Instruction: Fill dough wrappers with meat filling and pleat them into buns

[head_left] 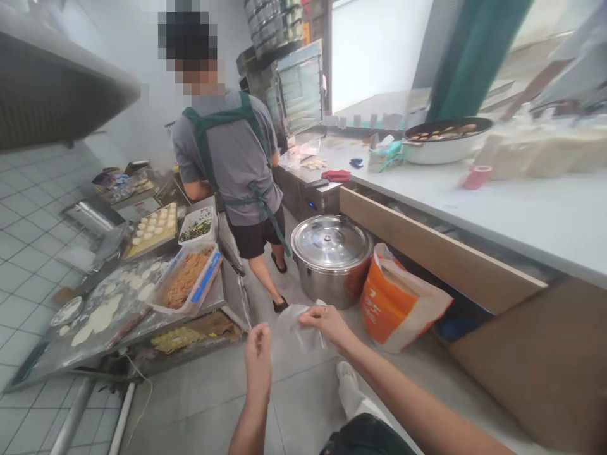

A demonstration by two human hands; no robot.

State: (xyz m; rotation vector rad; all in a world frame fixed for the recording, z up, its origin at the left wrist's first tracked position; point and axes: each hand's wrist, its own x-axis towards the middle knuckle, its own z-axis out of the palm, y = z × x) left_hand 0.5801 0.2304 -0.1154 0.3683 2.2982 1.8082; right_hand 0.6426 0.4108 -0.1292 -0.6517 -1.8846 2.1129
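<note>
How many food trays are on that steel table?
3: dough balls on a tray, greens in a white tray beside it, brown filling in a plastic tub. More may be hidden.

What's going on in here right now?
The person wearing the camera pinches a clear plastic bag in their right hand, with their left hand raised beside it. Ahead, a co-worker in a grey T-shirt and green apron stands turned away. To the left, a steel table holds flattened dough rounds, a tray of dough balls and a tub of brown filling. A lidded steel pot stands on the floor.
</note>
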